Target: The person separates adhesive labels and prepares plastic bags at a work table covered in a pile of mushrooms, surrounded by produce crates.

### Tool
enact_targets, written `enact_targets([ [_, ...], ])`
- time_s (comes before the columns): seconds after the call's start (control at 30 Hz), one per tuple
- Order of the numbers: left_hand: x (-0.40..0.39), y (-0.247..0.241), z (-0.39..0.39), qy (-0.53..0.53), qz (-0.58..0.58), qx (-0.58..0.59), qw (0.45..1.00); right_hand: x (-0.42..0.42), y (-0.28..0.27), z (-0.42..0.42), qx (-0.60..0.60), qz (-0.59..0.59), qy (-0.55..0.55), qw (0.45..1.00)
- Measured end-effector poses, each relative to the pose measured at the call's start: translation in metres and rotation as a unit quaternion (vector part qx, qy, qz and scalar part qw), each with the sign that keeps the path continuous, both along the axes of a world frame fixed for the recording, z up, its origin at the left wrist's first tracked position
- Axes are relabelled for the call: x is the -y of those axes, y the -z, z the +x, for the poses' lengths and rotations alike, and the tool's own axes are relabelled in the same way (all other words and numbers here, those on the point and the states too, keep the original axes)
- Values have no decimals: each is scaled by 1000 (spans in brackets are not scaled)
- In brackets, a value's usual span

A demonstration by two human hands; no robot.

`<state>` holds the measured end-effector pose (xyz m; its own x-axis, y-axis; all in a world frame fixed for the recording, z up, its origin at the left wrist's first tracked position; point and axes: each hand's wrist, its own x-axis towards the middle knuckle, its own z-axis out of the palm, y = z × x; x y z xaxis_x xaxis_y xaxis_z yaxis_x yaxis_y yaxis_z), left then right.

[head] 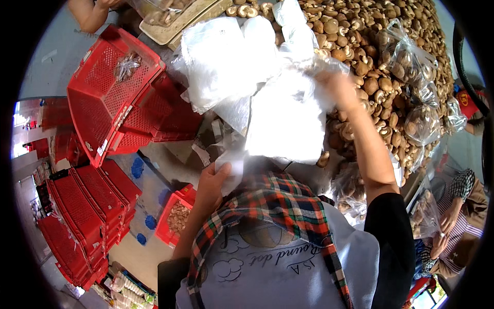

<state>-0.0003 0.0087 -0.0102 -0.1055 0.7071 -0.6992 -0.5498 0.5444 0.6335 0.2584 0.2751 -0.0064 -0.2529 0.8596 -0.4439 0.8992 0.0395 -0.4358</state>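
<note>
My left hand point(216, 179) pinches a white slip or small white bag point(230, 168) between thumb and fingers, just in front of my plaid apron. My right hand point(337, 87) is blurred at the upper right of a stack of white plastic bags point(285, 119); clear plastic film point(334, 65) lies at its fingers, and whether they grip it cannot be told. More white plastic bags point(220, 58) lie beyond and to the left, glaring in the light. A large heap of brown shiitake mushrooms point(372, 85) spreads beside and behind my right hand.
Red perforated plastic crates point(112, 89) stand at the left, one holding a small bagged bundle point(127, 66); more are stacked point(85, 208) below. Clear bags of mushrooms point(422, 123) rest on the heap's right side. A co-worker's hands point(444, 228) are at lower right, another person's arm point(90, 15) at upper left.
</note>
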Motion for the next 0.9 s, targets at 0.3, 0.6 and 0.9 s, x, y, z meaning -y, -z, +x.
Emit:
enact_targets([
  [0.3,-13,-4,20,149,106,-227,957,160,11,-76,-425,-50,-172,887],
  [0.6,-33,22,17,141,47,-162,976,63,73,-34,-241,428,-163,856],
  [0.9,-40,6,30,144,48,-170,974,129,34,-61,-452,58,-174,873],
])
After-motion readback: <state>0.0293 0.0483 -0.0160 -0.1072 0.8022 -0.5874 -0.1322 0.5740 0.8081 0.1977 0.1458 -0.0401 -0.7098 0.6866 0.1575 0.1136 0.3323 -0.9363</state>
